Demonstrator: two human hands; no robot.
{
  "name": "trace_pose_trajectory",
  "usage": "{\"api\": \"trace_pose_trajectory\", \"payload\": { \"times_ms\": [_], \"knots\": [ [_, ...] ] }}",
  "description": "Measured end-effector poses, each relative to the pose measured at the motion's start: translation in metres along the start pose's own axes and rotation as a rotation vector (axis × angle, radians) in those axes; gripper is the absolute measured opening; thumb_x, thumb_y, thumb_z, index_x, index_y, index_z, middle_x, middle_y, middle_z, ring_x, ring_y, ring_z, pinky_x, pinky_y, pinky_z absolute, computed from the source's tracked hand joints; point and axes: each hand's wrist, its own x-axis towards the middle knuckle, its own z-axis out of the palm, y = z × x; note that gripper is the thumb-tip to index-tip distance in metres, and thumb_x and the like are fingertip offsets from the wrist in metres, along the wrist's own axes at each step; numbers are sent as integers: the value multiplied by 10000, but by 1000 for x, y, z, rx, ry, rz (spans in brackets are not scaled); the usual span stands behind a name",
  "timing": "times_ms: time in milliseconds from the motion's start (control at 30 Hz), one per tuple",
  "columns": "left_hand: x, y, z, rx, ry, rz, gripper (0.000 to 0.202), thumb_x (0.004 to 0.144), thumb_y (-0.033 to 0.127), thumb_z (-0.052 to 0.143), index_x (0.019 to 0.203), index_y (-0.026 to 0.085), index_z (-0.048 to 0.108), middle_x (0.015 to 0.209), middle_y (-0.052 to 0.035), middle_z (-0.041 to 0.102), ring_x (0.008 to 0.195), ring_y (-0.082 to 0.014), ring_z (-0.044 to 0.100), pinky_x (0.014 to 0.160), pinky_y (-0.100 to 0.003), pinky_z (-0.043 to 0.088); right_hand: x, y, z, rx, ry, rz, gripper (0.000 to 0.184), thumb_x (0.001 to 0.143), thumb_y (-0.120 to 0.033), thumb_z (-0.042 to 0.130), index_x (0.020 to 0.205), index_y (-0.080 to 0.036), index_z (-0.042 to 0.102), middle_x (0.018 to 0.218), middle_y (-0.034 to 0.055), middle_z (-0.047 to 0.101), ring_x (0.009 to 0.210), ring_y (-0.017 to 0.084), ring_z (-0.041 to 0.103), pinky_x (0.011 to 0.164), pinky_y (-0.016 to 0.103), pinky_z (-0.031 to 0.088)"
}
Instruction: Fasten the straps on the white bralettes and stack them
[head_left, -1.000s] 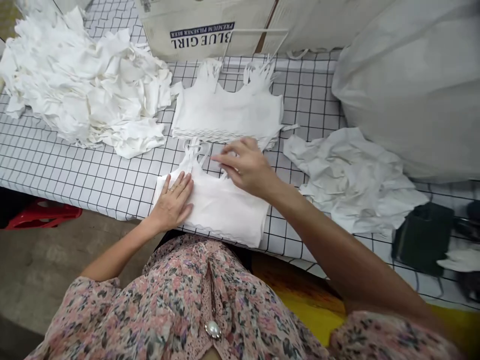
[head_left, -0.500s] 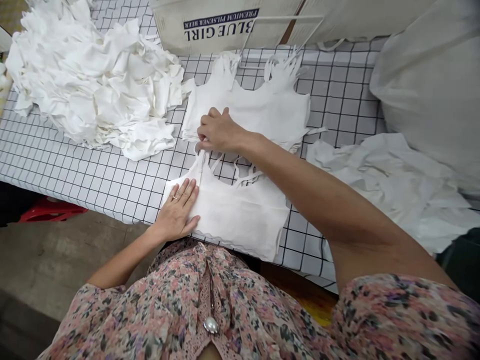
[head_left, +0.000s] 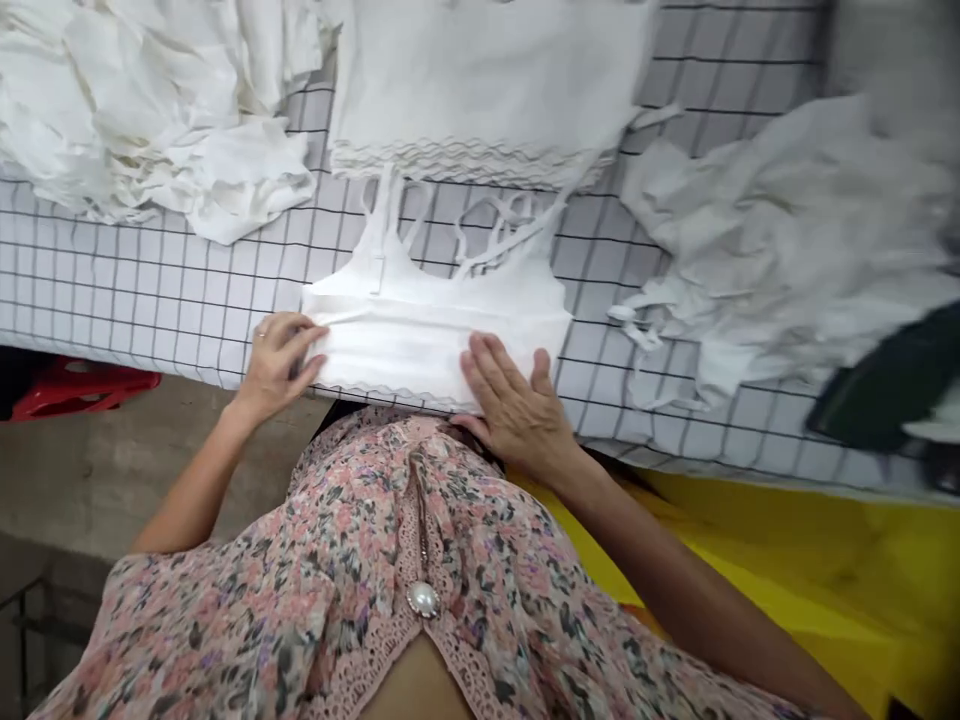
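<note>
A white camisole top (head_left: 427, 340) lies on the grid-patterned table cover (head_left: 187, 290), its straps pointing away from me. My left hand (head_left: 281, 365), wearing a ring, has its fingers curled on the top's left edge. My right hand (head_left: 514, 405) rests flat on the lower right of the top with fingers spread. Just beyond the straps sits a neat stack of white tops (head_left: 480, 85) with scalloped hems, cut off by the frame's upper edge.
A heap of white fabric (head_left: 150, 120) lies at the upper left, and crumpled white cloth (head_left: 780, 240) lies on the right. A dark bag (head_left: 885, 385) shows blurred at the right edge. Below the table are a red stool (head_left: 82, 390) and a yellow sheet (head_left: 787, 570).
My right hand has come back from near the stack onto the top's lower right. My left hand has shifted to the top's left edge. The view has tilted down, moving the table upward.
</note>
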Motion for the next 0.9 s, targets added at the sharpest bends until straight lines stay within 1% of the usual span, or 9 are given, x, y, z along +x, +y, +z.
{"api": "trace_pose_trajectory", "payload": {
  "times_ms": [100, 200, 267, 367, 600, 667, 733, 800, 900],
  "knots": [
    [1, -12, -4, -31, 135, -28, 264, 993, 422, 747, 1224, 293, 752, 1206, -70, 738, 1150, -277, 682, 1056, -507, 530, -32, 18, -4, -71, 16, 159, 913, 1123, -539, 389, 1767, -159, -135, 1802, 242, 182, 1681, 420, 300, 1309, 783, 162],
    [6, -12, 0, -53, 259, -116, 164, 1034, 395, 696, 1107, 264, 763, 1018, -44, 717, 973, -219, 676, 898, -417, 562, -36, 21, -5, -75, 60, 175, 893, 1124, -531, 376, 1773, -157, -110, 1809, 234, 172, 1695, 417, 265, 1308, 772, 185],
    [7, -7, 6, -19, 251, -180, 192, 984, 412, 762, 1050, 233, 749, 960, -35, 695, 898, -201, 654, 830, -379, 563, -32, 16, 1, -62, 108, 159, 871, 1127, -503, 378, 1777, -166, -95, 1804, 229, 210, 1693, 410, 276, 1304, 767, 207],
    [9, 1, 15, -4, 204, -317, 240, 860, 388, 861, 939, 210, 719, 923, -29, 701, 870, -197, 637, 830, -365, 558, -27, 11, 14, -40, 170, 151, 858, 1122, -456, 404, 1785, -183, -67, 1798, 229, 243, 1683, 417, 300, 1290, 783, 222],
    [14, 15, 15, -35, 203, -500, 78, 827, 211, 737, 817, 220, 660, 801, -12, 682, 795, -190, 625, 769, -343, 556, -29, 12, 20, -12, 185, 138, 861, 1100, -422, 421, 1791, -173, -28, 1791, 246, 253, 1675, 431, 315, 1301, 791, 149],
    [15, 23, 14, 11, 268, -432, 78, 866, 210, 724, 942, 213, 707, 957, -48, 726, 914, -213, 688, 859, -376, 600, -27, 7, 15, -22, 198, 146, 839, 1102, -424, 410, 1792, -159, 11, 1774, 257, 298, 1657, 430, 355, 1298, 802, 118],
    [15, 32, 19, 80, 302, -268, 281, 959, 240, 682, 1237, 207, 714, 1291, -122, 723, 1241, -276, 697, 1089, -465, 582, -20, 4, 8, -33, 219, 110, 780, 1107, -428, 403, 1785, -153, 132, 1744, 258, 372, 1629, 429, 408, 1287, 814, 108],
    [11, 39, 30, 112, 200, -78, 516, 1066, 310, 594, 1571, 219, 536, 1613, -163, 580, 1579, -334, 500, 1309, -577, 417, -5, 11, -1, -38, 252, 64, 672, 1111, -422, 411, 1727, -164, 342, 1692, 238, 479, 1579, 420, 481, 1284, 802, 135],
    [2, 39, 47, 161, 81, 3, 765, 1102, 484, 556, 1758, 241, 246, 1792, -189, 353, 1718, -375, 254, 1376, -667, 266, 33, 49, -23, -21, 360, 133, 496, 1122, -396, 405, 1507, -180, 632, 1457, 177, 719, 1360, 360, 664, 1261, 686, 307]
  ]
}}
